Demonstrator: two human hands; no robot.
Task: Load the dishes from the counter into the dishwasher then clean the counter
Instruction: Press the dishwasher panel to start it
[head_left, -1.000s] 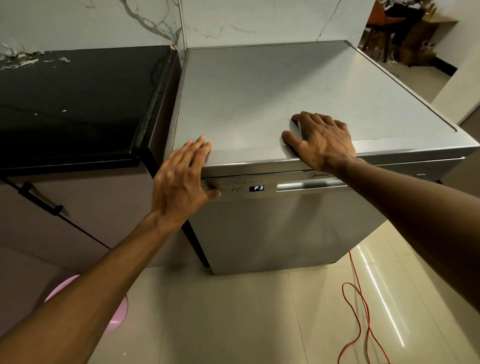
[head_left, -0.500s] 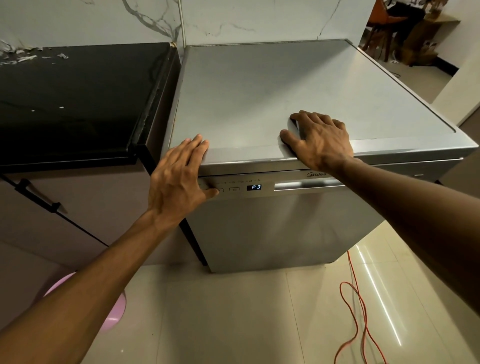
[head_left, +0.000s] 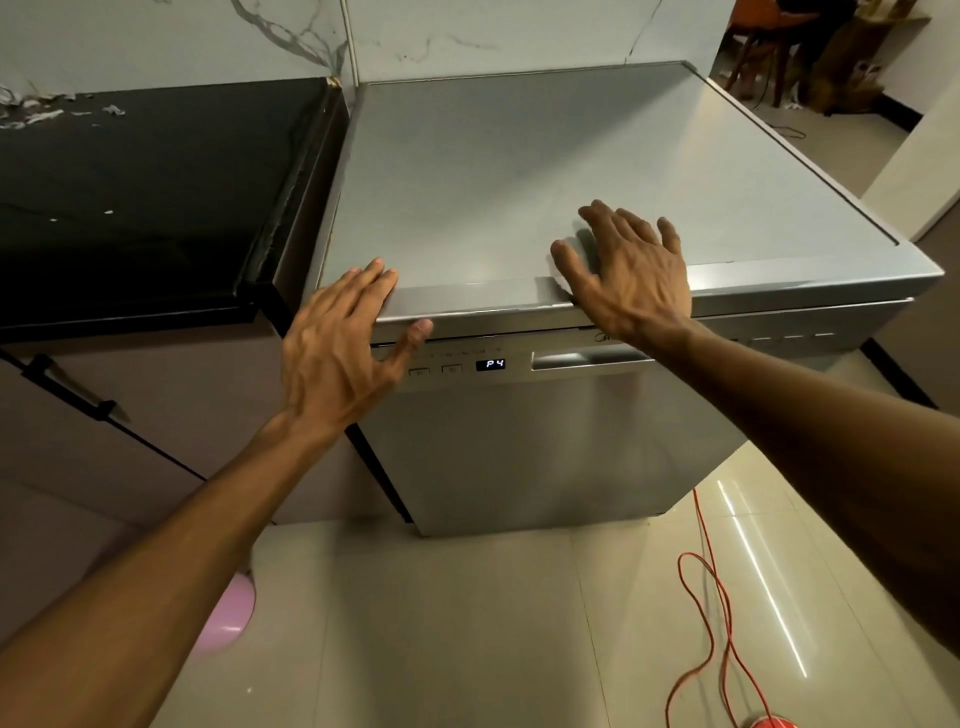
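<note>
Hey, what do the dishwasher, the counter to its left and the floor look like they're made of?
Dishwasher: likely brushed stainless steel or steel-look coating, given its grey satin sheen. Counter: dark polished stone, perhaps granite; black and faintly reflective. Floor: glossy cream ceramic tile, with grout lines and a sharp light streak.

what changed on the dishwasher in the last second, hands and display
The display went from P3 to P4. The left hand lifted its thumb off the button panel toward the top edge. The right hand straightened its fingers and now lies flat on the dishwasher top. The door stays closed.
</note>
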